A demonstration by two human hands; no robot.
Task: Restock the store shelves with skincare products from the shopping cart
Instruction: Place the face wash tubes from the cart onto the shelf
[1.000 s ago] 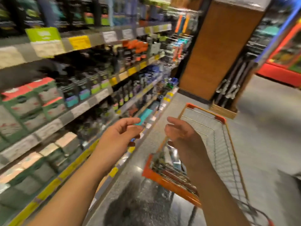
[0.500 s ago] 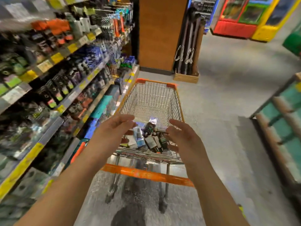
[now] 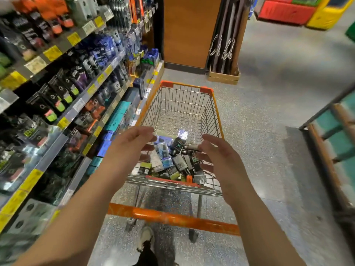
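Between both empty, spread hands (image 3: 132, 148) (image 3: 221, 160), skincare products (image 3: 169, 160) lie below in the cart (image 3: 217, 104)

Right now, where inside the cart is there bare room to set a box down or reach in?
The far half of the shopping cart shows bare wire floor, bordered by its front wall and the product pile. The near end is crowded with boxes, under the left hand and right hand, both empty.
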